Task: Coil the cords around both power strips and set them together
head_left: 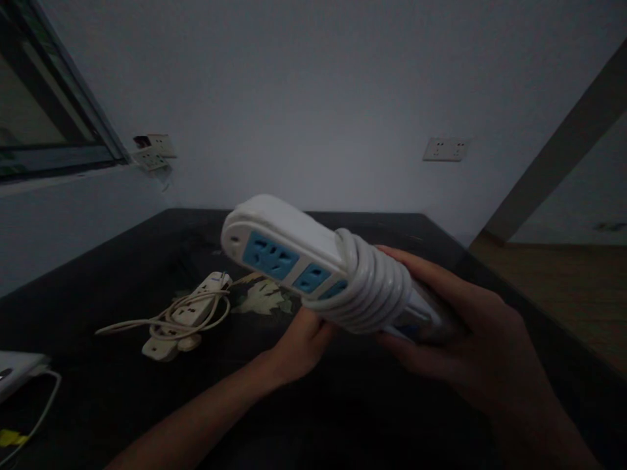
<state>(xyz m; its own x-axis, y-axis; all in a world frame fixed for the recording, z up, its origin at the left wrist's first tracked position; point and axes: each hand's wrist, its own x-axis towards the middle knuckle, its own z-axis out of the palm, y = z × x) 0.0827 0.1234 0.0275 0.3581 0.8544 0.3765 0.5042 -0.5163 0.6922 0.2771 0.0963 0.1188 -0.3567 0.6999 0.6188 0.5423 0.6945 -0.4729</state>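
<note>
A white power strip with blue socket panels is held up over the dark table, tilted with its far end to the upper left. Its white cord is wound in several tight turns around the middle. My right hand is closed around the near end, thumb and fingers on opposite sides. Just below the wound turns, my left hand is curled against the underside at the cord, its fingertips hidden behind the strip.
On the dark table, a second power strip lies at left, its cord looped loosely over it. A leaf-shaped pattern shows beside it. A white device with a cable sits at the left edge. Wall sockets are on the wall behind.
</note>
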